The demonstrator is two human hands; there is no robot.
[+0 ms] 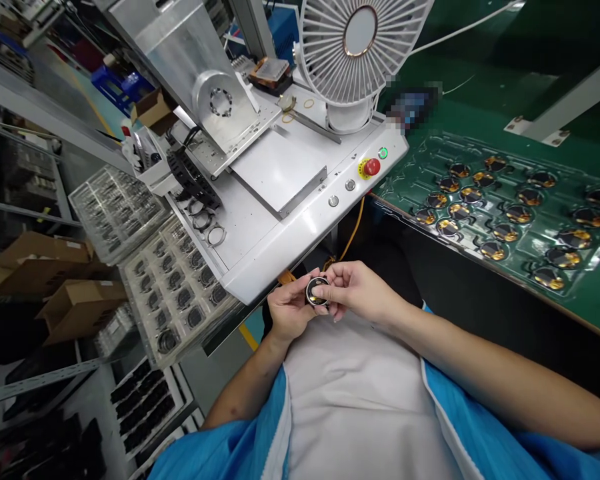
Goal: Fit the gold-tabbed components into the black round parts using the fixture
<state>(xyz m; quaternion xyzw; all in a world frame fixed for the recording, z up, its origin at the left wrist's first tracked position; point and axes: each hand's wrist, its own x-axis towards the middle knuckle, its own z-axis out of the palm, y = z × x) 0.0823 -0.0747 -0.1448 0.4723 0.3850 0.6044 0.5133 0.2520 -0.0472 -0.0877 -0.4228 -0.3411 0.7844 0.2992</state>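
Note:
In front of my lap I hold a round watch case [311,285] with a dark face and a pale rim. A small gold-coloured spot shows at its lower part. The fingers of my left hand [291,310] are closed round its left side. My right hand [360,292] grips the other side, its thumb pressed across the dark face. The back of the case is hidden by my fingers. Above my hands is the front edge of a white machine [270,250], and several round metal watch cases [216,234] lie on its left corner.
A clear tray [480,250] of round black parts with gold film lies on the green table at right. At left stands a tray [153,347] of watch cases. On the machine are a red stop button [372,167], a white fan [347,117] and a metal plate [280,170].

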